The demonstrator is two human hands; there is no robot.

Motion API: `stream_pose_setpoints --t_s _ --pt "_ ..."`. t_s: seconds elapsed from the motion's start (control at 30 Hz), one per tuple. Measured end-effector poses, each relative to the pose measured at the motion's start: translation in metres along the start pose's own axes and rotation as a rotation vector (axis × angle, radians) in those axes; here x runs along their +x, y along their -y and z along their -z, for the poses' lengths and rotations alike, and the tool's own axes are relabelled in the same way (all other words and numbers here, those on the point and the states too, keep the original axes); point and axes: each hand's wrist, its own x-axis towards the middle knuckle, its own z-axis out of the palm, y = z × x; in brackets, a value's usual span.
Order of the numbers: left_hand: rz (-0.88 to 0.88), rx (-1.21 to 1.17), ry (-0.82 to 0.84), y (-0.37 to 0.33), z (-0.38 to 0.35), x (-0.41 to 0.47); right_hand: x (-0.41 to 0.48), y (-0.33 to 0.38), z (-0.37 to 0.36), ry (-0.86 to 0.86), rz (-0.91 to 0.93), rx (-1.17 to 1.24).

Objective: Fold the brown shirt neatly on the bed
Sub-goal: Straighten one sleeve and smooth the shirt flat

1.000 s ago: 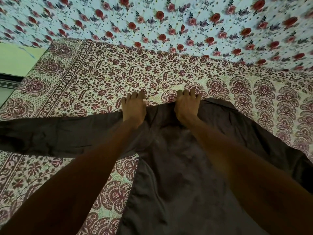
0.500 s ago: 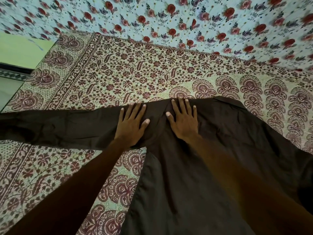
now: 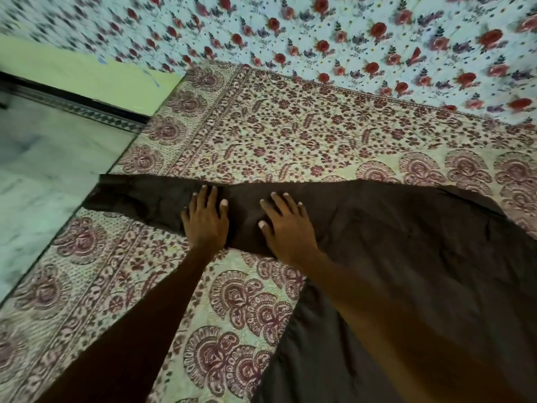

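Observation:
The brown shirt lies spread flat on the bed's maroon-patterned cover. Its body fills the lower right; one long sleeve runs left to the bed's edge. My left hand rests palm down on that sleeve, fingers apart. My right hand lies flat with spread fingers beside it, where the sleeve meets the shoulder. Neither hand grips the cloth. My forearms hide part of the shirt's body and the cover below.
A white sheet with red roses covers the bed beyond the patterned cover. On the left the bed's edge drops to a pale marble floor with a dark skirting strip and a yellow-green wall.
Both hands opened from gripping the collar edge, then slid left along the shirt onto the sleeve, pressing flat. The view has swung left, showing the floor.

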Motion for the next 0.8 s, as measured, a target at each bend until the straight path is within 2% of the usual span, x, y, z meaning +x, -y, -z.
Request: stream_pose_setpoints --t_s 0.17,0.33,0.43,0.5,0.63,0.8 --pt "0.235 -0.083 0.039 0.063 0.018 0.036 0.028 0.045 -0.020 0.084 -0.250 0.020" --pt "0.290 -0.087 0.103 0.088 0.032 0.063 0.048 0.078 -0.029 0.073 -0.442 -0.127" --pt "0.318 -0.135 -0.050 0.090 0.040 0.070 0.058 0.096 -0.036 0.082 -0.318 -0.120" --pt "0.320 -0.125 -0.024 0.106 0.043 0.078 0.064 0.103 -0.044 0.137 -0.195 -0.053" --pt "0.289 -0.062 0.005 0.134 0.041 0.089 0.072 0.107 -0.052 0.172 -0.209 -0.051" --pt "0.315 -0.068 0.049 0.118 0.058 0.091 0.071 0.107 -0.048 0.184 -0.192 -0.076"
